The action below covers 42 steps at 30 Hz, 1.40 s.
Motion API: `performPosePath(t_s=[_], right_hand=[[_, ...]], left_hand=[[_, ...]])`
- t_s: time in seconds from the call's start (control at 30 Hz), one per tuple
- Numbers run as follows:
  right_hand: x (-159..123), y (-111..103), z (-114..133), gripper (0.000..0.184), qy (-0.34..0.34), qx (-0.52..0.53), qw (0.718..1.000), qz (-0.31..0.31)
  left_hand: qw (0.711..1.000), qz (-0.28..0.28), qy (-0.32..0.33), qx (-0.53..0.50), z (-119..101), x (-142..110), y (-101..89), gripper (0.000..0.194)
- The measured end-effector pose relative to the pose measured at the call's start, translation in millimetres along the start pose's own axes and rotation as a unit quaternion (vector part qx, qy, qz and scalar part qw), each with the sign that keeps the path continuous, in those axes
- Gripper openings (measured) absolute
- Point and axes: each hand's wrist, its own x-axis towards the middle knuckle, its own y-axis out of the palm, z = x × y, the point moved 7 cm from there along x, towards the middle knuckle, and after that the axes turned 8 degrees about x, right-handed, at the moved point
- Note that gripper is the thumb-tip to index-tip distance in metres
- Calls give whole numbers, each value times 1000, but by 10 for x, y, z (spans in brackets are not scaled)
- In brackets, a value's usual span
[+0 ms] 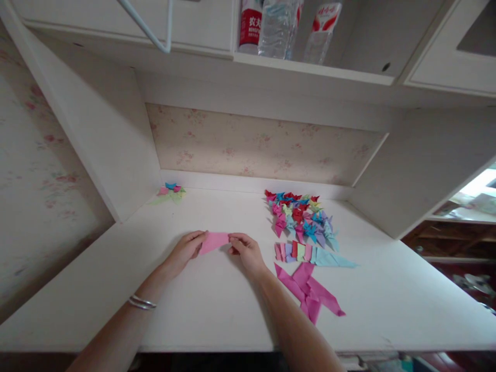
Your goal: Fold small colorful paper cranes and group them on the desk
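Observation:
A small pink paper piece [214, 241] lies on the white desk [217, 305] in front of me. My left hand [185, 251] pinches its left end and my right hand [245, 250] pinches its right end, fingers closed on the paper. A silver bangle [141, 302] circles my left wrist.
Right of my hands lie several magenta paper strips [310, 290], a row of small folded pieces [294, 251] with a light blue triangle [331, 259], and a heap of colourful folded paper shapes [300, 217]. A few folded pieces [170, 191] sit at the back left. Bottles [279, 28] stand on the shelf above.

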Motion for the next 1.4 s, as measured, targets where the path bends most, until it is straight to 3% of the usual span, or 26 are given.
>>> performPosePath(t_s=[0.2,0.63,0.93,1.4], right_hand=[[4,-20,-25,33,3,-59,998,-5],[12,-94,20,55,-3,39,998,-50],[26,-53,7,39,-11,28,999,-18],[31,-75,-2,42,-15,5,1000,-22]], left_hand=[[1000,3,-14,-5,40,0,-2,39],[999,8,15,-27,42,38,-29,39],[999,-10,-9,-45,90,66,-60,43],[999,3,42,-3,9,24,-41,47]])
